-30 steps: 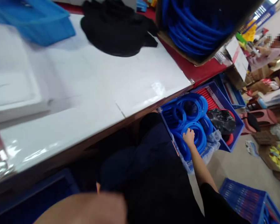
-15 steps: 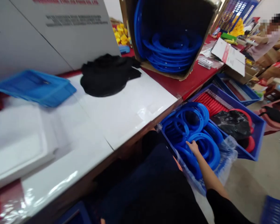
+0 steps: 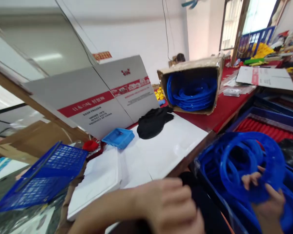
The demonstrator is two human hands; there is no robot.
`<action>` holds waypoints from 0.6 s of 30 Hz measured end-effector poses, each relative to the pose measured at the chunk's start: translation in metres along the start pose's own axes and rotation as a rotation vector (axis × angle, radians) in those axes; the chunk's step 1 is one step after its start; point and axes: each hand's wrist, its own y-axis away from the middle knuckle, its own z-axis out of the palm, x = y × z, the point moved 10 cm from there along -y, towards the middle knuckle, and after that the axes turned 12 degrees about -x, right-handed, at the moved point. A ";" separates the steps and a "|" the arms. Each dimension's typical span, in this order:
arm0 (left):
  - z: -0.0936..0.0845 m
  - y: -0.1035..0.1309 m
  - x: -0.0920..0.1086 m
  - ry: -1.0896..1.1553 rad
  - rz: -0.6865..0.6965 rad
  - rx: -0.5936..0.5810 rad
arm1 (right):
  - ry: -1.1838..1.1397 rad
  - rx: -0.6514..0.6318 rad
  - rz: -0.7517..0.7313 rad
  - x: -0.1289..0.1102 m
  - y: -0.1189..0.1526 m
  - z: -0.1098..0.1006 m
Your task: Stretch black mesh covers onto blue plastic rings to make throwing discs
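My right hand (image 3: 268, 195) grips the lower rim of a blue plastic ring (image 3: 275, 159), with fingers through its opening and thumb on the outside. The ring is tilted up above a bin of similar blue rings (image 3: 212, 162), at the right below the table edge. My left hand (image 3: 173, 208) is curled closed in front of my body near the table's front edge, slightly blurred. Its palm side is hidden, so I cannot make out whether anything is inside. Beyond it, a black cloth (image 3: 152, 125) lies on the white tabletop (image 3: 171, 149).
A cardboard box (image 3: 195, 66) on its side holds stacked blue rings. A small blue tray (image 3: 119, 138) and a white slab (image 3: 97, 182) lie to the left. A blue basket (image 3: 51, 169) stands at far left, a printed carton (image 3: 102, 100) behind. Red parts (image 3: 266, 126) fill another bin.
My right hand has lifted a blue ring out of the bin. My left hand has come up into view. The view has swung up and left.
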 end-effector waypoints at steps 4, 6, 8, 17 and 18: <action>-0.018 -0.013 -0.036 -0.023 -0.011 0.124 | -0.145 -0.293 0.040 -0.045 -0.003 0.071; -0.034 -0.003 -0.068 0.095 -0.123 0.224 | -0.063 -0.440 0.215 -0.026 -0.012 0.120; -0.039 0.016 -0.114 0.237 -0.280 0.265 | 0.044 -0.581 0.470 0.021 -0.013 0.166; 0.018 0.090 -0.214 -0.173 -0.529 0.069 | 0.434 -0.861 0.577 0.142 -0.014 0.176; 0.026 0.090 -0.207 -0.178 -0.482 0.068 | 0.398 -0.850 0.613 0.146 -0.006 0.171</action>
